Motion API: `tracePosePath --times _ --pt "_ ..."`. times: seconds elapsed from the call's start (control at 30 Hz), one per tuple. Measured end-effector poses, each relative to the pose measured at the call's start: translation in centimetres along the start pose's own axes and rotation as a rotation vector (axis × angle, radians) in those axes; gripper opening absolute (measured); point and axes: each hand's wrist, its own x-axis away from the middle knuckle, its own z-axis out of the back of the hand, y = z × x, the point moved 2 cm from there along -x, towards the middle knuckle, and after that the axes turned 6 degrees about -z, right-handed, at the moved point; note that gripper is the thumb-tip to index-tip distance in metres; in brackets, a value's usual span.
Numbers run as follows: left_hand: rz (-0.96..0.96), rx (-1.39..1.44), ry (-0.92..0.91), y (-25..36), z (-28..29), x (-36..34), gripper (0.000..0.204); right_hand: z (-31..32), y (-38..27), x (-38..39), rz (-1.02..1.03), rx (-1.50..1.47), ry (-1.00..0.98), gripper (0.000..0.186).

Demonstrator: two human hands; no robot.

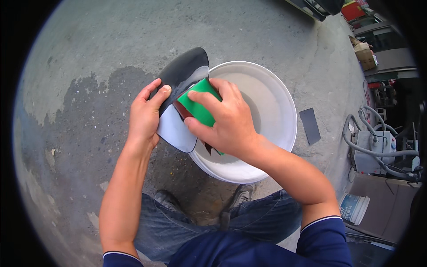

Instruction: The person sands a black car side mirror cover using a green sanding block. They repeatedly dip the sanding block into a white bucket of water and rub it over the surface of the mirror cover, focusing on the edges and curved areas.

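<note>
My left hand [144, 113] grips the left edge of a curved, glossy black panel [184, 66], with the thumb on top and the fingers going underneath. The panel is tilted over the left side of a round white bucket [292, 107] that has cloudy liquid in it. In my right hand [233, 118] is a green sanding block [200, 109], pressed against the panel's middle. Reddish-brown sandpaper [181, 110] shows along the block's left edge. A pale, wet-looking sheen lies on parts of the panel. The block's underside is hidden.
A dark rectangular sheet [310, 126] lies on the concrete floor right of the bucket. Farther right stand a grey box with hoses [376, 149] and a small pail [354, 209]. Wet floor [111, 98] spreads to the left. My shoes [242, 193] are just below the bucket.
</note>
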Motion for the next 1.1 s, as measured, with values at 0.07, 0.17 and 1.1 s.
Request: tracePosePath --times 0.07,0.17,1.1 --pt "-0.008 -0.004 0.003 0.2 0.4 0.2 0.058 0.2 3.5 -2.0 -0.233 0.027 0.0 0.043" --pt "-0.03 -0.009 0.005 0.4 1.0 0.0 0.061 0.9 4.8 -0.8 -0.333 0.05 -0.048 0.049" --pt "-0.083 -0.068 -0.068 0.6 0.9 0.5 0.055 2.9 -3.5 2.3 0.044 0.13 -0.209 0.059"
